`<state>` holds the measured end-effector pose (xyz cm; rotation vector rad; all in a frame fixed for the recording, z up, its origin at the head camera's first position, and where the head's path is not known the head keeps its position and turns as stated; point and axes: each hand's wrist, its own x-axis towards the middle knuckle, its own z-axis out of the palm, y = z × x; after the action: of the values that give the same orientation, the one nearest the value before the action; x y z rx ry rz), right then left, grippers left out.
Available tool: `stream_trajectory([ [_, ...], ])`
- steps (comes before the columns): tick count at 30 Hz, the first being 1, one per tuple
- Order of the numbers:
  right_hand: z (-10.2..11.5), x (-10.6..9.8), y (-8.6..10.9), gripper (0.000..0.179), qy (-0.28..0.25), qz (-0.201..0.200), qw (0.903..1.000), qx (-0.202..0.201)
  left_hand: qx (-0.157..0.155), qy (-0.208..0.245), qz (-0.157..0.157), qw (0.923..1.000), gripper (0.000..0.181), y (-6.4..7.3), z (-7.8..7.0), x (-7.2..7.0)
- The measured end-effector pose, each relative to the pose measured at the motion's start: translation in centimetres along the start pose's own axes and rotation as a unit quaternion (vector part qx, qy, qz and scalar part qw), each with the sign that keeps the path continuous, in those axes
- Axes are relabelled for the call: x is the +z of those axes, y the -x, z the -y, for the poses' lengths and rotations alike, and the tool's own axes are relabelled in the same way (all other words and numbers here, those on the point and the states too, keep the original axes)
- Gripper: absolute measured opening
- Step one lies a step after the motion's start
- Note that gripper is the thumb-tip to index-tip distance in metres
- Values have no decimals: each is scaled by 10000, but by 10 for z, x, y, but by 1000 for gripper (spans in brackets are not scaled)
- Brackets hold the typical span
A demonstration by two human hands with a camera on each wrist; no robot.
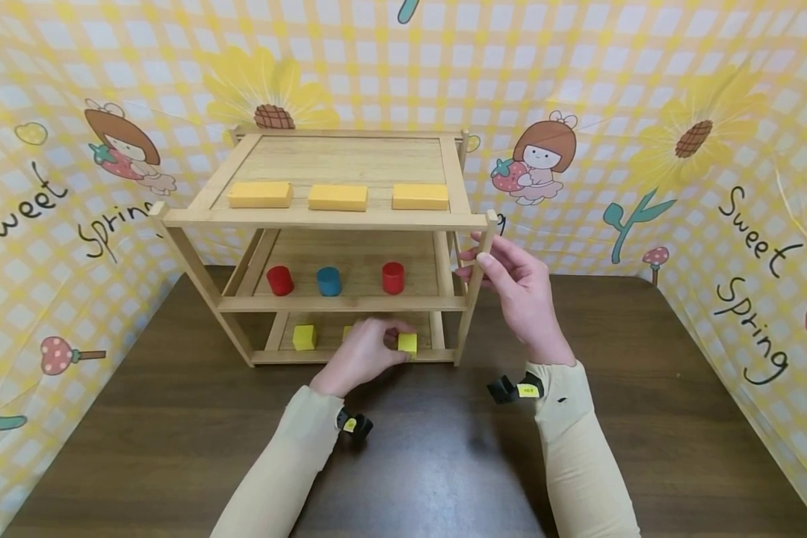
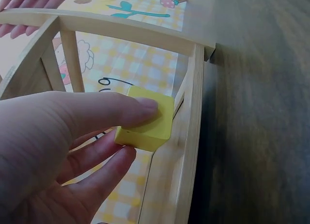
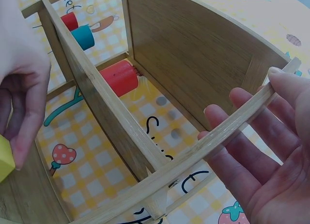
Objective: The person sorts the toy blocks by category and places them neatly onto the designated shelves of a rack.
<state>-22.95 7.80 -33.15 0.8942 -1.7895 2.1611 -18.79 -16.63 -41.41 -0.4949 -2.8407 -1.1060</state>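
Note:
My left hand (image 1: 359,353) pinches a yellow cube (image 1: 407,343) between thumb and fingers at the right of the wooden rack's (image 1: 343,304) bottom shelf. In the left wrist view the thumb lies across one face of the cube (image 2: 163,121), with fingertips at its lower edge. My right hand (image 1: 523,291) holds the rack's front right post (image 1: 467,321). The right wrist view shows its thumb on one side of the post (image 3: 193,155) and the other fingers behind. Another yellow cube (image 1: 304,338) sits at the bottom shelf's left; a further yellow block (image 1: 347,332) is mostly hidden behind the left hand.
The middle shelf carries a red cylinder (image 1: 279,281), a blue cylinder (image 1: 329,282) and another red cylinder (image 1: 393,278). Along the top shelf's front lie three yellow-orange rectangular blocks (image 1: 338,198). The rack stands on a dark wooden table (image 1: 417,463) before a checked cloth backdrop (image 1: 390,67).

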Motion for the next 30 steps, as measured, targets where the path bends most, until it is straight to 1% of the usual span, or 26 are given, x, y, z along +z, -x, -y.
stream_trajectory([
  [10, 1, 1, 0, 33, -56, 13, 10000, -18, -46, -37, -75, 10000, 34, -11, 3, 4],
  [16, 0, 0, 0, 33, -3, 17, 10000, 23, -243, 11, -18, 9997, 34, -16, 2, 5],
  [21, -1, 0, 0, 34, -7, 1, 10000, 44, -341, -21, 15, 9994, 34, -18, 2, 7],
  [30, -2, 0, 0, 30, -44, -29, 10000, 8, -338, -30, -53, 9994, 33, -20, 5, 8],
])
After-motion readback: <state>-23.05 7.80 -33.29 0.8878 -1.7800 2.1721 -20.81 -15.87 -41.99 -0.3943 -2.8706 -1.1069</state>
